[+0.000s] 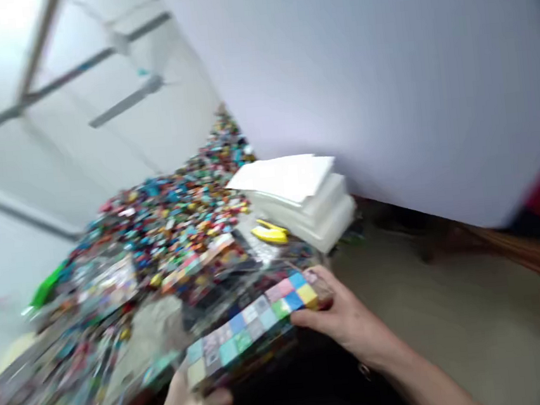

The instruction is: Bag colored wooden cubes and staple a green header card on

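Note:
Between my two hands is a long double row of small coloured blocks, in blue, pink, green, yellow, grey and pale turquoise. My left hand grips its near left end, thumb along the lower side. At the far right end, my right hand is closed round it with the thumb in front. The row is tilted, its right end higher in view. Motion blur hides whether the blocks are loose or joined. Behind it, other coloured block rows lie on the cluttered work surface.
A large heap of small multicoloured pieces covers the table's back. A stack of white sheets or slabs stands right of it, with a yellow tool beside it. Clear plastic bags lie at left. A pale wall or panel rises behind.

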Demonstrator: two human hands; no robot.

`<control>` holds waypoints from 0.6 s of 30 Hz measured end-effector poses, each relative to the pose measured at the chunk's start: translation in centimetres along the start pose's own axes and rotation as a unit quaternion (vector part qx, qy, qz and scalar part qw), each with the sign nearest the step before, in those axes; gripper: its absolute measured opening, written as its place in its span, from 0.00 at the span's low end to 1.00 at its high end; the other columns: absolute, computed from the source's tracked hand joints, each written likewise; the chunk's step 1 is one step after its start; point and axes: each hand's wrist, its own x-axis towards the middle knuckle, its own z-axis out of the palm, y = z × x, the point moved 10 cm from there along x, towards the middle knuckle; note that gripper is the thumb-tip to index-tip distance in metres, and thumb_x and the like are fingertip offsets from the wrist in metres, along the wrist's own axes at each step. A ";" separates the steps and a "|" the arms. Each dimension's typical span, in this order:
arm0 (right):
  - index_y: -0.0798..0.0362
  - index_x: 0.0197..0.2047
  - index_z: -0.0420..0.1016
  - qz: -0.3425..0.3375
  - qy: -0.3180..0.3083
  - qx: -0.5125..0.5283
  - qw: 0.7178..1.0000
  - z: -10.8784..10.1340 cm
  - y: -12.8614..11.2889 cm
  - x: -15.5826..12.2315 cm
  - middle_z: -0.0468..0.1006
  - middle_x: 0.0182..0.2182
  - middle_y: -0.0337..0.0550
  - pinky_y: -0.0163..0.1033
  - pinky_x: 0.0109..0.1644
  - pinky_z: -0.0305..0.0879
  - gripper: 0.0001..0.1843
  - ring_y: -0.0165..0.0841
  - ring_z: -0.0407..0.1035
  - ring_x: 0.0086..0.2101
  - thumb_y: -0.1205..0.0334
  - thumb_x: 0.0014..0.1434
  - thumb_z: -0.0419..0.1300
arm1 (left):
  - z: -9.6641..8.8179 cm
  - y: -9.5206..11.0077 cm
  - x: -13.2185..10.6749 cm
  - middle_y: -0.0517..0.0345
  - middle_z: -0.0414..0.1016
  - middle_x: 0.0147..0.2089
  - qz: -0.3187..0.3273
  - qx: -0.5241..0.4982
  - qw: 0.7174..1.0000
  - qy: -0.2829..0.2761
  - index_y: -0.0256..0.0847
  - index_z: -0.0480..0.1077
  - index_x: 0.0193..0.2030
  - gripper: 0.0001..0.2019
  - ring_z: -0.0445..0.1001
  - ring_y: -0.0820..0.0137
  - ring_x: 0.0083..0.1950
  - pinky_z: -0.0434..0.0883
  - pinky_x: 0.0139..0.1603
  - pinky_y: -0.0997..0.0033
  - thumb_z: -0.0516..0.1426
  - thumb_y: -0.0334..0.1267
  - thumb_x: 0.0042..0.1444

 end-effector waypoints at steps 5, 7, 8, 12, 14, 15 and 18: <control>0.50 0.42 0.60 0.005 -0.078 -0.084 0.993 5.7 0.9 3.5 0.73 0.34 0.36 0.32 0.39 0.63 0.25 0.29 0.67 0.34 0.56 0.44 0.68 | -5.4 -2.1 -2.4 0.50 0.73 0.46 0.018 -0.120 0.992 0.046 0.37 0.65 0.49 0.29 0.70 0.57 0.48 0.67 0.50 0.62 0.67 0.41 0.39; 0.50 0.43 0.60 0.022 -0.084 -0.121 0.989 7.1 3.2 4.0 0.73 0.34 0.37 0.34 0.40 0.64 0.27 0.30 0.68 0.34 0.55 0.42 0.68 | -6.4 -4.1 -2.9 0.51 0.73 0.45 0.019 -0.153 0.986 0.064 0.37 0.64 0.49 0.29 0.71 0.60 0.47 0.66 0.49 0.65 0.67 0.39 0.39; 0.50 0.43 0.60 0.036 -0.078 -0.141 0.986 7.3 4.7 4.1 0.73 0.34 0.37 0.35 0.40 0.64 0.29 0.31 0.68 0.34 0.54 0.41 0.68 | -6.6 -5.5 -3.2 0.51 0.73 0.45 0.015 -0.166 0.984 0.070 0.37 0.64 0.48 0.29 0.71 0.61 0.46 0.66 0.48 0.65 0.67 0.38 0.38; 0.50 0.45 0.62 0.089 -0.030 -0.225 0.970 5.9 11.1 3.6 0.75 0.34 0.42 0.42 0.41 0.66 0.32 0.38 0.70 0.34 0.49 0.38 0.67 | -6.3 -11.5 -4.2 0.53 0.73 0.43 -0.022 -0.192 0.978 0.083 0.36 0.65 0.47 0.29 0.71 0.64 0.44 0.66 0.46 0.67 0.68 0.37 0.36; 0.49 0.44 0.64 0.100 -0.020 -0.263 0.959 5.4 12.9 3.3 0.75 0.35 0.44 0.44 0.42 0.67 0.32 0.41 0.71 0.35 0.46 0.37 0.66 | -6.2 -13.7 -4.4 0.54 0.73 0.42 -0.033 -0.195 0.976 0.090 0.35 0.65 0.47 0.29 0.70 0.65 0.43 0.65 0.46 0.68 0.68 0.37 0.36; 0.49 0.44 0.65 0.105 -0.019 -0.280 0.954 5.4 13.4 3.2 0.75 0.35 0.45 0.45 0.43 0.67 0.32 0.42 0.71 0.37 0.45 0.37 0.66 | -6.3 -14.4 -4.4 0.54 0.73 0.42 -0.035 -0.195 0.976 0.095 0.35 0.65 0.47 0.29 0.70 0.65 0.43 0.65 0.46 0.69 0.68 0.37 0.36; 0.50 0.46 0.65 0.122 -0.032 -0.325 0.937 6.1 13.8 3.5 0.75 0.37 0.45 0.46 0.48 0.65 0.34 0.42 0.70 0.40 0.43 0.37 0.65 | -6.7 -15.7 -4.2 0.54 0.73 0.43 -0.039 -0.197 0.974 0.107 0.36 0.64 0.49 0.30 0.70 0.66 0.43 0.65 0.46 0.69 0.67 0.37 0.37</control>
